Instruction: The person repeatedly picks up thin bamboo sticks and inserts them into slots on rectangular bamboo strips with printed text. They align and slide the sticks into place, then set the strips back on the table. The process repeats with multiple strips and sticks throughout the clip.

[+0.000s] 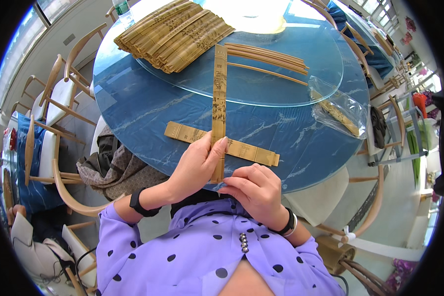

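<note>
A long, narrow gold-brown paper sleeve (219,93) with dark printed marks points away from me, its near end close to my body. My left hand (200,160) is closed around its lower part, thumb on top. At the near end, the fingers of my right hand (256,190) are pinched together against the sleeve's tip; the exact contact is partly hidden. Beneath the held sleeve, a second flat sleeve (251,152) lies crosswise on the table. Farther off to the left is a big pile of similar flat sleeves (175,34). Several thin brown sticks (269,56) lie right of the held sleeve's far end.
The round table (148,128) has a blue marbled cover and a glass turntable (281,96). A clear plastic bag (338,111) with a gold-brown piece inside lies at the right. A bottle (122,9) stands far left. Wooden chairs (76,54) and a brown patterned bag (121,163) surround the table.
</note>
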`<state>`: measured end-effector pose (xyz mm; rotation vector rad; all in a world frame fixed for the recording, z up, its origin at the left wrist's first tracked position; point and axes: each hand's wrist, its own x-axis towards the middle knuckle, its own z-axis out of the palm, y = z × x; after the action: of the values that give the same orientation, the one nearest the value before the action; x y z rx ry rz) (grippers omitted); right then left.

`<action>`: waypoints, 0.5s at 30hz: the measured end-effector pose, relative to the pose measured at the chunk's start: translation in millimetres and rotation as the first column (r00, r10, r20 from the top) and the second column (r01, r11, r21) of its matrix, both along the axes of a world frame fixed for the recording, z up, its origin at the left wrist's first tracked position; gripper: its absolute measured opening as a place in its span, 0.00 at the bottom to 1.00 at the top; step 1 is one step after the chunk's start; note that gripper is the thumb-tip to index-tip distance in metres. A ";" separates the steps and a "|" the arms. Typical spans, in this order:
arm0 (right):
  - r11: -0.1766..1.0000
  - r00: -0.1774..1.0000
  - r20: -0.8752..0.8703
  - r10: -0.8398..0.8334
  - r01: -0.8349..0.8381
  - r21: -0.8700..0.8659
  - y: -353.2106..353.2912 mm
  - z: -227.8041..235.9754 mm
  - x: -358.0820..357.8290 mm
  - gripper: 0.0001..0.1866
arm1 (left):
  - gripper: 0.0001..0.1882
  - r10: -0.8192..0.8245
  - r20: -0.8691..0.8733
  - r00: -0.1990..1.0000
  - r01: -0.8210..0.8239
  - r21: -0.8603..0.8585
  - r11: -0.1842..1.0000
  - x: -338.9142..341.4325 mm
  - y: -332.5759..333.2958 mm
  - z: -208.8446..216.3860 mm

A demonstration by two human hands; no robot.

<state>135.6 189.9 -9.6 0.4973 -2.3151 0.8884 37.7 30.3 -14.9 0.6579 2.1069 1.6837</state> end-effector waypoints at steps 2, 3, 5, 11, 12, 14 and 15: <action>1.000 0.999 0.046 -0.005 0.004 0.012 13.8 5.5 2.7 0.12 | 0.17 -0.002 -0.136 0.991 -0.019 -0.153 0.988 -29.5 -13.2 18.8; 0.997 0.996 0.077 -0.049 0.045 0.055 24.2 7.0 5.3 0.11 | 0.16 0.013 -0.214 0.977 -0.054 -0.189 0.980 -49.8 -16.8 26.4; 0.991 0.991 0.096 -0.097 0.087 0.105 45.7 17.8 5.4 0.09 | 0.17 0.066 -0.419 0.906 -0.180 -0.240 0.954 -93.4 -24.9 44.1; 0.956 0.939 0.266 -0.219 0.153 0.249 103.9 42.3 -11.6 0.08 | 0.20 0.112 -0.905 0.410 -0.572 -0.160 0.804 -242.3 -50.2 57.1; 0.950 0.931 0.277 -0.239 0.166 0.264 113.2 42.1 -18.4 0.08 | 0.20 0.106 -0.901 0.421 -0.593 -0.185 0.784 -258.0 -48.7 57.4; 0.926 0.907 0.300 -0.297 0.197 0.321 127.0 47.3 -31.5 0.09 | 0.21 0.066 -0.896 0.439 -0.596 -0.235 0.768 -277.9 -49.0 52.8; 0.920 0.905 0.298 -0.303 0.196 0.339 135.3 46.1 -40.3 0.09 | 0.20 0.035 -0.895 0.445 -0.580 -0.258 0.773 -287.2 -49.5 45.6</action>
<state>95.3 325.3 36.5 0.1580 -2.7812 0.5270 -249.4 -19.2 30.7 1.0972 3.4427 0.7370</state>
